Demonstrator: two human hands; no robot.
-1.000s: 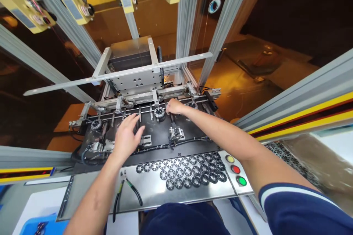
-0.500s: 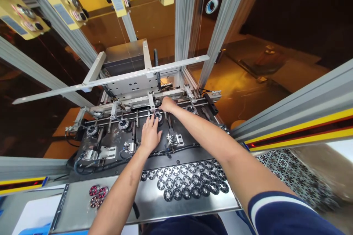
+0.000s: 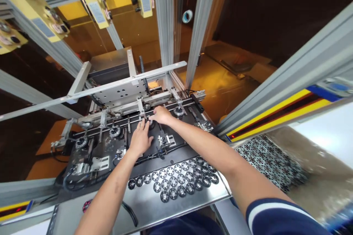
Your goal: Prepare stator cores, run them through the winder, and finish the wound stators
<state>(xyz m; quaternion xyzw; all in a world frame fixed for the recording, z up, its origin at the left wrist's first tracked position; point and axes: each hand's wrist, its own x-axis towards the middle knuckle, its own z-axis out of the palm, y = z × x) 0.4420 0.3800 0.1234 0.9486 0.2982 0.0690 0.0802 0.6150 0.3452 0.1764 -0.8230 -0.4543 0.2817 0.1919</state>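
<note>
My left hand [image 3: 140, 138] reaches over the black machine bed with its fingers stretched out and thumb apart. Its fingertips rest at the edge of a round slotted motor stator [image 3: 151, 125], partly covered by both hands. My right hand [image 3: 161, 115] is closed, thumb and forefinger brought together at that stator's far side; what lies between them is too small to make out. Similar stators sit at the other stations: one on the right [image 3: 179, 111], one left of my hands [image 3: 115, 131] and one at the far left [image 3: 81, 143].
A metal tray [image 3: 149, 213] along the front holds several rows of stators [image 3: 173, 181]. A red-wound stator [image 3: 87, 205] lies left of my forearm. Above the bed runs a long metal bar [image 3: 110, 89]. Yellow light barriers [image 3: 270, 117] flank the opening; a bagged stack of cores [image 3: 268, 159] lies right.
My right hand has come from the rail behind the stator to the stator itself, beside my left fingertips. The camera view has shifted, sliding the machine leftward in the picture.
</note>
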